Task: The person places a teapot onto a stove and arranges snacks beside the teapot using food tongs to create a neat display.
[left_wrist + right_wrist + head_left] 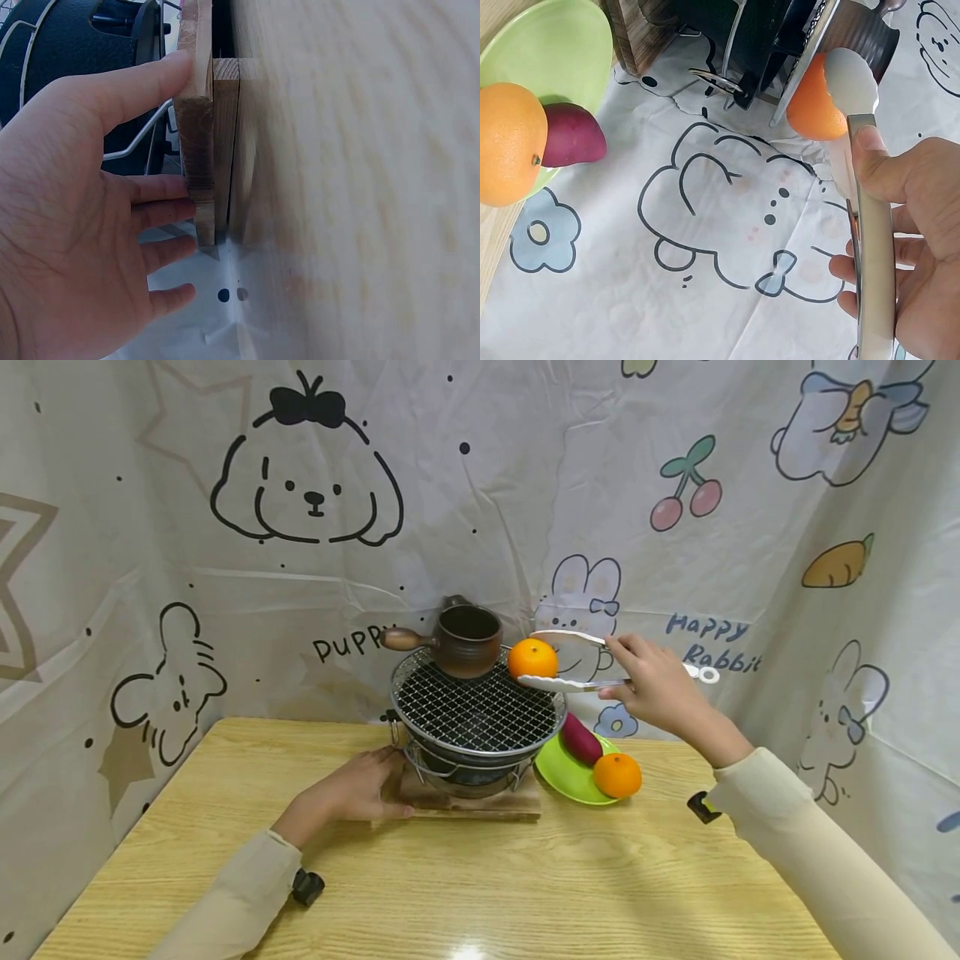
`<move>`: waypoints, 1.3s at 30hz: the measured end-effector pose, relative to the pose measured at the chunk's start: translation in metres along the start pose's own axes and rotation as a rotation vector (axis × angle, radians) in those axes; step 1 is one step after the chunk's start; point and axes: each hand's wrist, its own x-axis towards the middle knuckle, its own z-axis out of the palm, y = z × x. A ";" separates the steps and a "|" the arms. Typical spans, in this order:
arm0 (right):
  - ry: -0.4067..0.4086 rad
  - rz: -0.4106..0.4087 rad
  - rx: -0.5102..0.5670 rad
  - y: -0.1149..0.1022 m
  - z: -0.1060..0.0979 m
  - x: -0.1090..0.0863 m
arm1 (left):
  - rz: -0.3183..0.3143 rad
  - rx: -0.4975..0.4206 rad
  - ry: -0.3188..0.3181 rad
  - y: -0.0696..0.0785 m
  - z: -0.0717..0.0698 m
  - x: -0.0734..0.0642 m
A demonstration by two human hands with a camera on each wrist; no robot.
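My right hand (pixel 660 687) grips a pair of tongs (pixel 573 685) with pale scalloped tips. Between those tips sits an orange (pixel 533 658), held over the right side of the round wire grill rack (pixel 472 714). In the right wrist view, the thumb presses one tong arm (pixel 876 262) and the fingers curl round the other side. My left hand (pixel 362 787) touches the left end of the wooden board (pixel 480 816) under the grill. Its thumb lies against the board and its fingers extend along the edge in the left wrist view.
A brown clay pot (pixel 467 643) with a side handle stands at the back of the rack. Right of the grill, a green plate (pixel 561 774) carries a purple sweet potato (pixel 581 739) and another orange (pixel 617 775). A printed curtain (pixel 480 485) hangs behind the table (pixel 450 885).
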 end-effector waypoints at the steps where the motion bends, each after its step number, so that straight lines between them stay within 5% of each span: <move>1: -0.001 0.001 0.002 0.000 0.000 0.000 | 0.000 0.000 0.000 0.000 0.000 0.000; 39: -0.031 0.036 0.055 -0.002 0.012 0.003 | 0.002 0.011 -0.001 -0.001 0.001 -0.001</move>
